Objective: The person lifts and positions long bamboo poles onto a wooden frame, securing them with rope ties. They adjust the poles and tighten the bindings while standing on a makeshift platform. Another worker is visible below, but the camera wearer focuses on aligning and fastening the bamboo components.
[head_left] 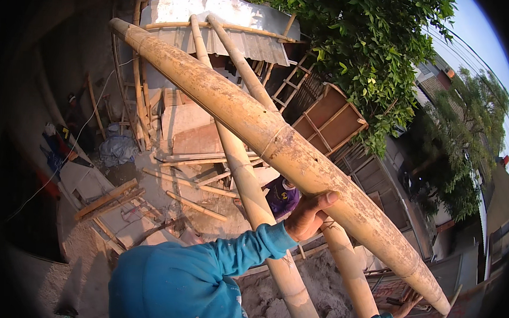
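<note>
A thick, pale bamboo pole [278, 137] with brown blotches slants across the view, from upper left to lower right. My left hand [309, 215], in a blue sleeve, grips its lower edge near the middle, thumb against its side and the other fingers partly hidden. Farther down, my right hand [404, 307] is curled against the pole close to its lower right end, its fingers partly covered. Beneath the thick pole run two thinner bamboo poles, a left one [245, 175] and a right one [346, 259], reaching away toward a roof.
Below, a person in purple [284, 197] is partly hidden by the poles. Another person [62, 145] is at the far left. Loose timber [108, 201] and bamboo pieces [195, 205] lie on the ground. A metal roof [220, 41], ladder [295, 81] and leafy tree [367, 56] stand beyond.
</note>
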Demonstrator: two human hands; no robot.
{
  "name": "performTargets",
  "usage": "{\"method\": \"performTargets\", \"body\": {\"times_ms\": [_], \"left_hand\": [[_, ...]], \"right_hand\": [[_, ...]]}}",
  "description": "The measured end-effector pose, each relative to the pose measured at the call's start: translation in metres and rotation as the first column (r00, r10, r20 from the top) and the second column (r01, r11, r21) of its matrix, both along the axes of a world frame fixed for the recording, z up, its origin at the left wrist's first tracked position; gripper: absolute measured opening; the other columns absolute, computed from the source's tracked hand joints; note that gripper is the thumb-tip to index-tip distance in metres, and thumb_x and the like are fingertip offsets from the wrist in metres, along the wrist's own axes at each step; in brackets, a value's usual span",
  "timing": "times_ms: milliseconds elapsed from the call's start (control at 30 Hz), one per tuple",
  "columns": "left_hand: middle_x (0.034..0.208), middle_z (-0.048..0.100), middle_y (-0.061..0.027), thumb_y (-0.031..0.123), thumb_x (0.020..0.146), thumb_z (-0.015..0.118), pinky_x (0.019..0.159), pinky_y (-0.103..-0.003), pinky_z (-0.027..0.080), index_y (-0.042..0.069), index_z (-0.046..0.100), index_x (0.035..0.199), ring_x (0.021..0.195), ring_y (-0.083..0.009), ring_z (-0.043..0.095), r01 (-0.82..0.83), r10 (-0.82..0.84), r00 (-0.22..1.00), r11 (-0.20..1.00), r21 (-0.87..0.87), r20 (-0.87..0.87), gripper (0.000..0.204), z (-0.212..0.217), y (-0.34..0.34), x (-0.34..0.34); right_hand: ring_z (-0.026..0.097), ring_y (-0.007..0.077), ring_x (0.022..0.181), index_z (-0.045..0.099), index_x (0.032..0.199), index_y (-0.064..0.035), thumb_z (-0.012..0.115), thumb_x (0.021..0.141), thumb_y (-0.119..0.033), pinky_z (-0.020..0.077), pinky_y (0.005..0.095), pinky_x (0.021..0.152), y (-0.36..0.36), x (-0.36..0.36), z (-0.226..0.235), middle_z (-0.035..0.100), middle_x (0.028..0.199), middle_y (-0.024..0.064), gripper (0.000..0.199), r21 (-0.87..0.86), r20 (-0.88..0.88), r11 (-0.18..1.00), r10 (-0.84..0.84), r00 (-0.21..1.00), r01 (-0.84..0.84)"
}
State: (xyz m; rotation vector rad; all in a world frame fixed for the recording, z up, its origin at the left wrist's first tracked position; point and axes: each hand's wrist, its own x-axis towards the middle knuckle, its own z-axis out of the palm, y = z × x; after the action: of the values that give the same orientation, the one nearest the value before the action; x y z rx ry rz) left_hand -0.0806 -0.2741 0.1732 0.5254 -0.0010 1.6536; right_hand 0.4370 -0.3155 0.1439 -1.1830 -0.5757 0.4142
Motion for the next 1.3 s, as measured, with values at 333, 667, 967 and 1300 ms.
{"method": "performTargets", "body": {"times_ms": [333, 667, 967, 1300], "left_hand": [[0.144, 0.044, -0.0164, 0.028, 0.080, 0.073, 0.116, -0.045, 0.030, 0.001, 0.037, 0.146, 0.134, -0.0272, 0.042, -0.290, 0.291, 0.953, 0.957, 0.021, -0.089, 0.080, 0.000, -0.005, -0.038], [0.147, 0.039, -0.0185, 0.032, 0.071, 0.076, 0.119, -0.051, 0.025, 0.002, 0.029, 0.148, 0.140, -0.0336, 0.036, -0.564, 0.560, 0.793, 0.823, 0.058, -0.240, 0.094, -0.008, -0.003, -0.054], [0.137, 0.047, -0.0201, 0.034, 0.070, 0.075, 0.115, -0.049, 0.031, 0.000, 0.038, 0.141, 0.131, -0.0325, 0.044, -0.645, 0.698, 0.616, 0.713, 0.274, -0.365, 0.088, -0.022, 0.002, -0.073], [0.145, 0.039, -0.0233, 0.024, 0.073, 0.069, 0.119, -0.048, 0.024, -0.003, 0.031, 0.147, 0.138, -0.0338, 0.036, -0.640, 0.694, 0.521, 0.703, 0.309, -0.497, 0.087, -0.025, -0.009, -0.089]], "right_hand": [[0.064, 0.0263, 0.116, 0.050, 0.130, -0.0058, 0.058, 0.099, -0.033, 0.0387, 0.0164, 0.042, -0.008, -0.060, -0.012, 0.060, 0.133, 0.0161, 0.042, 0.110, -0.174, 0.977, 0.201, 0.964, -0.184], [0.066, 0.0251, 0.112, 0.050, 0.128, -0.0053, 0.057, 0.099, -0.038, 0.0394, 0.0187, 0.046, -0.056, -0.057, -0.045, 0.062, 0.131, 0.0138, 0.044, -0.060, -0.203, 0.992, 0.094, 0.975, -0.108], [0.065, 0.0257, 0.113, 0.046, 0.133, -0.0030, 0.052, 0.102, -0.035, 0.0378, 0.0192, 0.047, -0.058, -0.076, -0.059, 0.061, 0.133, 0.0144, 0.045, -0.075, -0.251, 0.990, 0.098, 0.963, -0.120], [0.065, 0.0256, 0.114, 0.041, 0.137, -0.0041, 0.051, 0.102, -0.035, 0.0376, 0.0190, 0.047, -0.062, -0.095, -0.068, 0.059, 0.135, 0.0152, 0.047, -0.033, -0.294, 0.992, 0.105, 0.950, -0.119]]}}
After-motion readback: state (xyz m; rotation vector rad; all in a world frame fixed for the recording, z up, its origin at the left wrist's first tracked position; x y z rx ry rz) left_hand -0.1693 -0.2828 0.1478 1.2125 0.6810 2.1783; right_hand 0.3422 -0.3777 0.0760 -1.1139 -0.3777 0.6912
